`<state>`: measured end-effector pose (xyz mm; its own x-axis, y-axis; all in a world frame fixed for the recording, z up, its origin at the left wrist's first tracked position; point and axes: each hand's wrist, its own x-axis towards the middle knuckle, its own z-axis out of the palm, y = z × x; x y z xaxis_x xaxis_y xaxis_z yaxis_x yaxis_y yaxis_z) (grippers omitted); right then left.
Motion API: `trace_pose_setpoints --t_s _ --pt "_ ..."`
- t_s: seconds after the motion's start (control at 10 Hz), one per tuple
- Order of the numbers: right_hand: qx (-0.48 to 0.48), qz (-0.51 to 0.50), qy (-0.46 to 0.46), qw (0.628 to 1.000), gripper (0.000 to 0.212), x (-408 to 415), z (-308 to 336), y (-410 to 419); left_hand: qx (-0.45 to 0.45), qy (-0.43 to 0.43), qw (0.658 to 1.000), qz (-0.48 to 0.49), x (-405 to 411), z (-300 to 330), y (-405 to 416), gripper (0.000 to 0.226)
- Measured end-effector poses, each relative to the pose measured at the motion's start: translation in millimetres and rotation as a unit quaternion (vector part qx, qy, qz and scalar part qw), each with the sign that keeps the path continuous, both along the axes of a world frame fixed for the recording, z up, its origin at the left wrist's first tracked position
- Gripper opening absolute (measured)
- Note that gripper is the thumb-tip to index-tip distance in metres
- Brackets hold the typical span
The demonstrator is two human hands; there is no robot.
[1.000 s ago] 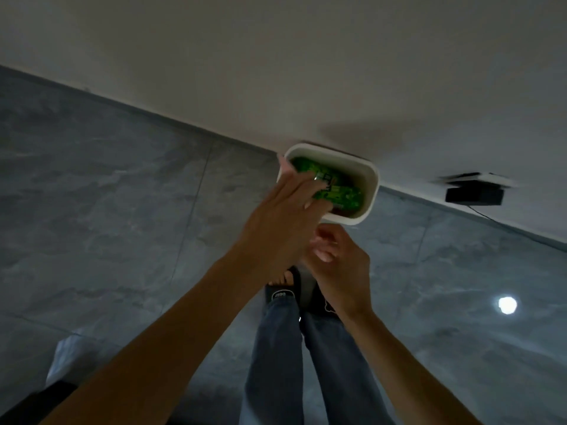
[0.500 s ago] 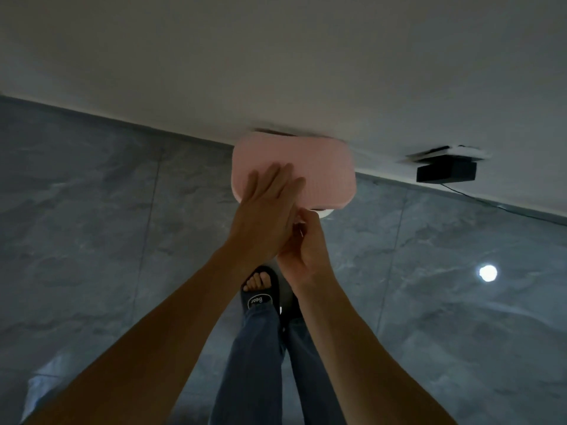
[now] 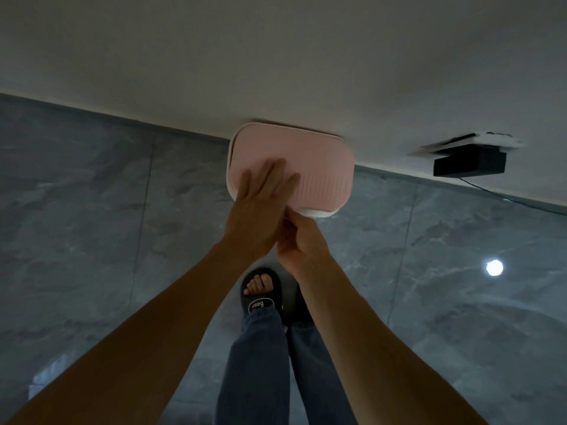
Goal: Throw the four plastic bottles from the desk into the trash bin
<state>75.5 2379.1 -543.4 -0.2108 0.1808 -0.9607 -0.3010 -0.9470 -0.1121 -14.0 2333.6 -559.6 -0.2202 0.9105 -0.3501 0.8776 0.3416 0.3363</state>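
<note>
Left hand point(image 3: 260, 204) lies flat and open on the pink lid point(image 3: 310, 170) of the bin point(image 3: 319, 213); right hand point(image 3: 302, 240) pinches its front edge. Best to press evenly until seated.

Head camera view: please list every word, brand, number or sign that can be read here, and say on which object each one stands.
"Bear": on the strap of the black slipper, printed upside down from this view.
Pink lid of the trash bin: no text visible.
Black box by the wall: no readable marking.
Nothing else carries text.
</note>
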Motion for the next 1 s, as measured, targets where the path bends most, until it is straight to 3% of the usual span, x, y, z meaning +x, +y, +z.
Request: trace_pose_setpoints --t_s 0.3,0.7,0.8,0.9,1.0 --pt "-0.026 0.033 -0.034 0.999 0.012 0.6 -12.4 5.5 0.015 0.013 1.0 0.007 0.7 -17.3 -7.2 0.081" --pt "0.001 0.097 -0.048 0.994 0.012 5.9 -37.2 8.7 0.016 0.005 1.0 0.008 -0.3 -35.4 -9.1 0.075" --pt "0.023 0.121 -0.037 0.992 0.023 12.8 -36.0 7.4 0.015 -0.01 1.0 0.016 -0.7 -32.3 -9.2 0.074" --pt "0.048 0.144 -0.048 0.987 0.027 18.2 -24.0 6.0 0.016 -0.038 0.999 0.035 -0.8 -18.0 -8.3 0.068" --pt "0.114 0.209 -0.123 0.963 0.033 39.0 0.9 -2.8 -0.006 -0.071 0.991 0.113 9.4 13.5 -22.9 0.052"
